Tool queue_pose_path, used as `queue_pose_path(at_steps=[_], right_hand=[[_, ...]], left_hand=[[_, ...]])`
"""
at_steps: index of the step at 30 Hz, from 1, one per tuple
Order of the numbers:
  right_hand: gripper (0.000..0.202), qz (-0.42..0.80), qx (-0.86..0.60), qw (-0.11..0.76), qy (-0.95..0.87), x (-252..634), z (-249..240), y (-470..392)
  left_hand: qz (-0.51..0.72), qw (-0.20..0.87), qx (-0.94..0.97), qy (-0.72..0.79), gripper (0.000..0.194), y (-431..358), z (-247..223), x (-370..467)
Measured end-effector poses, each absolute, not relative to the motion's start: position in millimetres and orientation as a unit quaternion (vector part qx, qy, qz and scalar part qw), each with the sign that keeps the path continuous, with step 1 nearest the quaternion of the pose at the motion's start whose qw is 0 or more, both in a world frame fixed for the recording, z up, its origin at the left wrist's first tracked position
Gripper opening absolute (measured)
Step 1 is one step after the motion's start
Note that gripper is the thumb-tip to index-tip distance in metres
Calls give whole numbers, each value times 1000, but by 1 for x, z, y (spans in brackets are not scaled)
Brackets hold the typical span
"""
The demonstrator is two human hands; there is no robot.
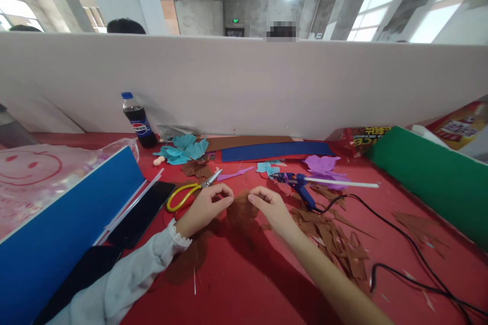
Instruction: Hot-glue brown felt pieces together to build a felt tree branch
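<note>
Between my two hands hangs a thin piece of brown crepe paper (243, 212), pinched at its upper edge. My left hand (211, 204) grips its left corner with thumb and forefinger. On the other side my right hand (269, 204) pinches the right corner in the same way. Just left of my left hand lie scissors with yellow handles (185, 195), blades apart. More brown paper (186, 261) rests on the red table below my left wrist. A blue glue gun (299, 185) with a long white glue stick lies beyond my right hand.
Cut brown strips (335, 241) are scattered at the right, near the black cord (396, 223). Blue paper flowers (183, 149), purple petals (322, 164) and a cola bottle (139, 124) stand further back. A blue board (72, 188) and a green board (430, 177) flank the red table (236, 284). A phone (147, 213) lies left.
</note>
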State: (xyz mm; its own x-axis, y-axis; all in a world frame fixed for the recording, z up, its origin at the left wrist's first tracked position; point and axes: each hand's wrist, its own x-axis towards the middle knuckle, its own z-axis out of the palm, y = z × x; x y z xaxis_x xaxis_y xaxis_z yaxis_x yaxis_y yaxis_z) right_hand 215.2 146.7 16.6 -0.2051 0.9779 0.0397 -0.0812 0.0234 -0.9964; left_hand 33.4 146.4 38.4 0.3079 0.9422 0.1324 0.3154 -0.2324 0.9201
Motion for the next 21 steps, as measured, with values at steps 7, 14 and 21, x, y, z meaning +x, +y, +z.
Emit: queue_pose_path(at_steps=[7,14,21], right_hand=[[15,565,-405,474,-541,216,18,146],[13,544,-429,480,-539,215,17,145],[16,566,-410,474,-535,215,18,144]], left_hand=[[387,392,691,468,10,146,41,35],[381,401,702,448,12,145,40,32],[368,385,702,473,13,145,39,35]])
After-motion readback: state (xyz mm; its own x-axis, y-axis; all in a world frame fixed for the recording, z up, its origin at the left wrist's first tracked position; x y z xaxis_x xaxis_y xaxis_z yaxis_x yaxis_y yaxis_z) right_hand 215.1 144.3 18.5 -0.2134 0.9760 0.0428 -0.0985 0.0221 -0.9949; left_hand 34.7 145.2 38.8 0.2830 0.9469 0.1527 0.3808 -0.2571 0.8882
